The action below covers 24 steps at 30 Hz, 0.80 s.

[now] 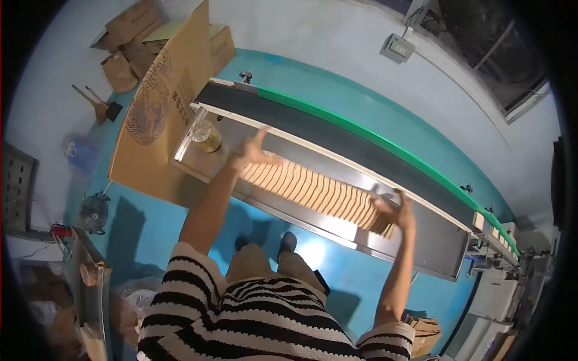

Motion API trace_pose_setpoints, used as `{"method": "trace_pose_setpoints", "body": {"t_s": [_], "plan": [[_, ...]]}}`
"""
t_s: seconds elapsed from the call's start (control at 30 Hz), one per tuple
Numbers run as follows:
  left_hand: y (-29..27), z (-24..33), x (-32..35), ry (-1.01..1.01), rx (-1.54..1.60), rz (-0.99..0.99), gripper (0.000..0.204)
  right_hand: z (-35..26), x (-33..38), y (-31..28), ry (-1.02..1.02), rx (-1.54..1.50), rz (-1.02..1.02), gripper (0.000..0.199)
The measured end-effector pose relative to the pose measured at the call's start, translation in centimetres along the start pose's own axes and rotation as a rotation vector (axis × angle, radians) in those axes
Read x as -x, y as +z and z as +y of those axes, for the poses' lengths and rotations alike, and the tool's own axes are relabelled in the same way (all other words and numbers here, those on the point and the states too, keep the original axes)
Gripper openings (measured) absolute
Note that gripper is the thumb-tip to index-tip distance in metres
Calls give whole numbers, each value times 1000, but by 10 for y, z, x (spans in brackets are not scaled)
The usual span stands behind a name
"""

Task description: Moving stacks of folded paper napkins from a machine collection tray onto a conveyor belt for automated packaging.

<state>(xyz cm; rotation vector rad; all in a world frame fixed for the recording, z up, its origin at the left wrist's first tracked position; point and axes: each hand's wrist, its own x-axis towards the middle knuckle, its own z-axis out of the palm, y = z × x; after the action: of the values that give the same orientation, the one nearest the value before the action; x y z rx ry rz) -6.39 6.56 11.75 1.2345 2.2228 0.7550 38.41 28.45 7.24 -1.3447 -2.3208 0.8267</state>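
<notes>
A long row of thin tan, flat pieces stands closely packed on edge in a shallow metal tray. Their exact kind is too small to make out. At the row's left end is my left hand, thumb spread away and fingers stretched over the end pieces. My right hand is at the opposite end, slightly blurred, its fingers apart and touching or very near the last pieces. In the tray's left part, beyond my left hand, stands a clear jar with yellowish contents.
Behind the tray runs a dark conveyor belt with a green edge rail. A large cardboard sheet rises at the left. Farther left are a floor fan and cardboard boxes. Another box lies at lower right.
</notes>
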Motion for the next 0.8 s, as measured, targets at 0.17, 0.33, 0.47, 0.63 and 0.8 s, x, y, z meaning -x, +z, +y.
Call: {"method": "trace_pose_setpoints", "body": {"t_s": [0.17,0.33,0.47,0.63,0.8], "plan": [[8,-74,-27,-463,267,-76,82,38,12,-26,562,-602,-159,70],[47,-51,7,-208,-136,475,59,-34,35,28,308,-620,30,65],[1,-51,7,-105,-752,619,67,-69,32,60,254,-732,48,62],[-27,-89,-15,-83,-417,500,63,-73,2,99,162,-660,185,67],[3,-79,-29,-211,-478,464,63,-77,-7,92,334,-595,240,72]]}}
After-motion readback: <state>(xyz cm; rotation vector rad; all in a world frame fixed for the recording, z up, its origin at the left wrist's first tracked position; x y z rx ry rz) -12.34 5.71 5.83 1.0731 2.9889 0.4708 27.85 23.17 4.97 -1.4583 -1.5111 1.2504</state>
